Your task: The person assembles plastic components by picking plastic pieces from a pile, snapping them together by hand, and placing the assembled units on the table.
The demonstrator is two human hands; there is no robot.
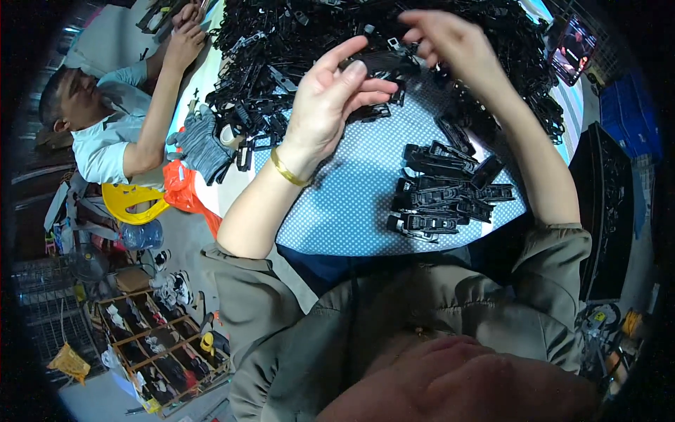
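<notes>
Above the near edge of the big pile of black plastic parts (281, 81) is my left hand (327, 102), palm partly turned up, fingers apart. It holds nothing that I can see, though a black part lies close to its fingertips. Farther right, my right hand (457, 46) hovers over the pile with its index finger stretched out and the others loosely bent; no part shows in it. A small piece with a pale square (393, 43) lies between the two hands. Nearer to me, a group of black clip-like parts (450, 190) lies roughly in rows on the blue dotted table cover (337, 211).
A grey glove (202, 144), a tape roll (228, 135) and an orange-red bag (181, 186) lie at the table's left edge. Another person (116, 119) works there, beside a yellow stool (126, 204). A phone (573, 50) stands far right, blue crates (629, 116) beyond.
</notes>
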